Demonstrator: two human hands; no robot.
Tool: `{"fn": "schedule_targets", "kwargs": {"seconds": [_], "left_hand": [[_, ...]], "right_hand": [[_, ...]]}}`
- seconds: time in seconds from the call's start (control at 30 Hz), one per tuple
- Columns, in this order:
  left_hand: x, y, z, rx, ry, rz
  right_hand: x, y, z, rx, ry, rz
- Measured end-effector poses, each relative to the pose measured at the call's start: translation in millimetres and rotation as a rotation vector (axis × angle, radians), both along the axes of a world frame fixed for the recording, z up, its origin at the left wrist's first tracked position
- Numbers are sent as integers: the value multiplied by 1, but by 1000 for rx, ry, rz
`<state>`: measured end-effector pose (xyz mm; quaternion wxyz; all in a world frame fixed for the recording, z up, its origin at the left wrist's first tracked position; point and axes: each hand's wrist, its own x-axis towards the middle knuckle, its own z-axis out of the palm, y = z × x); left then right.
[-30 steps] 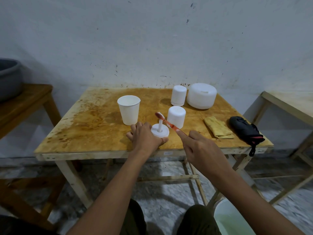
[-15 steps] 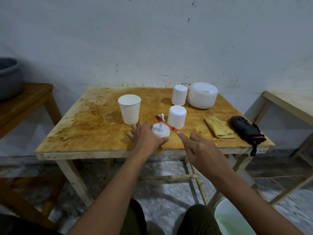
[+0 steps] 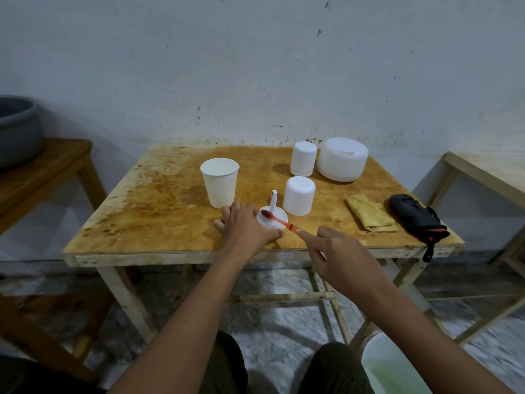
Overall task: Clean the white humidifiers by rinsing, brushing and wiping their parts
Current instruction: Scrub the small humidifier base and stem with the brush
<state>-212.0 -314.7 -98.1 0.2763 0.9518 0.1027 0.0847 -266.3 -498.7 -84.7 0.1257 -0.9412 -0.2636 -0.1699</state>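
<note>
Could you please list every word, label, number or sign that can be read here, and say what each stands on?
No text here can be read.
Small pale sticker on the front edge of the table: dark marks, too small and blurred to read.
White cup, round white humidifier, white base, orange brush, yellow cloth, black pouch: no print shows.

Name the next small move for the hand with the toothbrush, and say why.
Probably sweep the toothbrush in short strokes across the white disc toward its stem: the brush head lies on the disc, and the left hand grips it steady.
</note>
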Motion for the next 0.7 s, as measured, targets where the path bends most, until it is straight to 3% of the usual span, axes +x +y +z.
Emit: {"fn": "schedule_targets", "kwargs": {"seconds": [0.27, 0.47, 0.7], "left_hand": [[-1, 6, 2, -13, 26, -50], [2, 12, 6, 16, 99, -108], [5, 15, 8, 36, 136, -133]], "right_hand": [[4, -9, -2, -57, -9, 10], [2, -13, -4, 94, -13, -32], [-2, -3, 9, 354, 325, -36]]}}
